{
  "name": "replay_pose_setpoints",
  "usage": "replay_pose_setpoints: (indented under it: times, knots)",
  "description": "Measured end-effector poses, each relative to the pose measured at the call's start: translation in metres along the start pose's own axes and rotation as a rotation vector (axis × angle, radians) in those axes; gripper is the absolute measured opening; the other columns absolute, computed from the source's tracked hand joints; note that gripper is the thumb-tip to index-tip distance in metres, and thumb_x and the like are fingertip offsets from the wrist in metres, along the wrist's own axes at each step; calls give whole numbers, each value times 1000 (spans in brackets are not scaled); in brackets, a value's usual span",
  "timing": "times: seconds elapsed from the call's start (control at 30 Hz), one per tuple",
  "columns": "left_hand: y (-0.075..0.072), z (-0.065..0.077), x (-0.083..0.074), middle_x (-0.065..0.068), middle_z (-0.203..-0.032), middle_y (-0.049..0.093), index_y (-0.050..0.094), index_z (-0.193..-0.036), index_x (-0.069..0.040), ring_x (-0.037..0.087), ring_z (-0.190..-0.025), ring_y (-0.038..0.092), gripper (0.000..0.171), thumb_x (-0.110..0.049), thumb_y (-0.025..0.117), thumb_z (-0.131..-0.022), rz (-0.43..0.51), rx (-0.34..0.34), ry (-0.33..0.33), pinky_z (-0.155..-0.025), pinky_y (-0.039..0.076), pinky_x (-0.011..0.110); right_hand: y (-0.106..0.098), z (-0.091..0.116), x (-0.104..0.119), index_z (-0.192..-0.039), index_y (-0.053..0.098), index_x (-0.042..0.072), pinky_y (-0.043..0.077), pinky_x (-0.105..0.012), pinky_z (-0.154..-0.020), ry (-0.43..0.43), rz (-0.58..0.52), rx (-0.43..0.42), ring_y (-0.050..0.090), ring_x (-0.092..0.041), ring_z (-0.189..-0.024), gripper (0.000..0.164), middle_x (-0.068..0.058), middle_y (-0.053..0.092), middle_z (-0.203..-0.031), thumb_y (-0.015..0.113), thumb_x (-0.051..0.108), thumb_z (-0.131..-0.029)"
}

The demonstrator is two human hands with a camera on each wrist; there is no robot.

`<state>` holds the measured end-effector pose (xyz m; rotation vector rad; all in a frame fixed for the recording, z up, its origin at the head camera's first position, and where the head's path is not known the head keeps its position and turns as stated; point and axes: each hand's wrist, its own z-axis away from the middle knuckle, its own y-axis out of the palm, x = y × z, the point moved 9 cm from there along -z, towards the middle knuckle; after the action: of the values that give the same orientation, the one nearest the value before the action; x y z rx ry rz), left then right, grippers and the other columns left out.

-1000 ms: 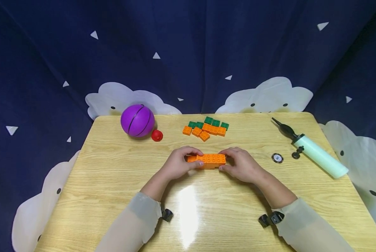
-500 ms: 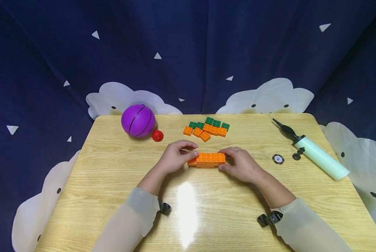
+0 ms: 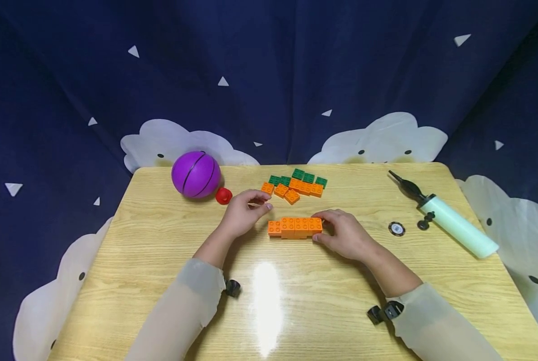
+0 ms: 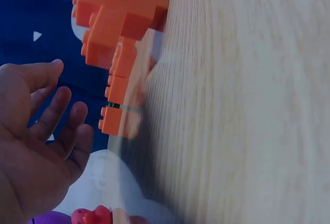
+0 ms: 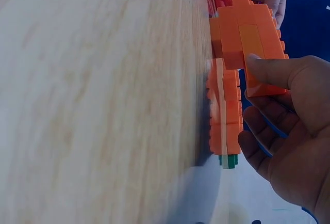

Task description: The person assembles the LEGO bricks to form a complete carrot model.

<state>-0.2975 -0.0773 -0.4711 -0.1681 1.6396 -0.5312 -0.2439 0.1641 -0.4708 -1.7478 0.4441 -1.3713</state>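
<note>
Orange toy building bricks are joined into one stepped block (image 3: 294, 228) at the middle of the table. My right hand (image 3: 344, 234) pinches its right end, the thumb (image 5: 265, 68) pressed on the near side in the right wrist view. My left hand (image 3: 241, 214) is off the block, to its upper left, fingers loosely bent with nothing in them. Its fingertips are near the leftmost loose orange brick (image 3: 267, 188). More loose orange bricks (image 3: 292, 196) lie behind the block, with several green bricks (image 3: 298, 174) farther back.
A purple ball (image 3: 196, 174) and a small red toy (image 3: 223, 195) sit at the back left. To the right are a poker chip (image 3: 397, 228), a small black piece (image 3: 425, 220) and a pale green hand pump (image 3: 458, 225). A dark curtain (image 3: 269, 75) hangs behind the table.
My left hand has let go of the block's left end and moved up and left towards the loose bricks. The right hand stays at the right end.
</note>
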Motion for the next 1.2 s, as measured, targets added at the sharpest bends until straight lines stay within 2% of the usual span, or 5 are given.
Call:
replay_pose_setpoints:
  times: [0.27,0.63,0.97,1.1,1.2]
  knots:
    - [-4,-13,12,11,-123,68,73,-121,-8,25,-103,64,30,-17,80,-93,-61,-23,-47,-90,55,42,-1,-1,-2,-134,66,10,51,-53,-102,-6,-1,-1,62,-32,-120,49,-11,68,-130,84,21,-89]
    - [1,-34,23,12,-124,60,70,-127,-9,24,-95,57,39,-14,82,-90,-125,-40,-68,-83,51,35,-1,0,0,-134,67,9,50,-51,-103,-1,-7,5,62,-32,-122,50,-11,67,-132,84,22,-89]
    - [7,-44,27,13,-134,48,64,-134,-11,22,-91,55,48,-14,82,-90,-183,-31,-96,-80,49,32,-1,0,0,-135,66,9,50,-52,-103,-13,10,7,61,-32,-123,51,-10,68,-132,84,23,-89]
    - [8,-48,27,12,-143,49,63,-136,-9,22,-90,59,52,-10,82,-88,-199,-25,-82,-83,52,32,-1,-1,0,-135,66,9,49,-52,-105,-17,19,12,60,-33,-125,50,-10,68,-133,83,23,-89]
    - [8,-53,26,13,-136,56,63,-138,-8,22,-89,60,53,-8,81,-88,-229,-19,-72,-83,52,33,-2,-1,0,-135,66,9,48,-52,-106,-17,20,17,60,-33,-126,51,-10,68,-133,83,24,-90]
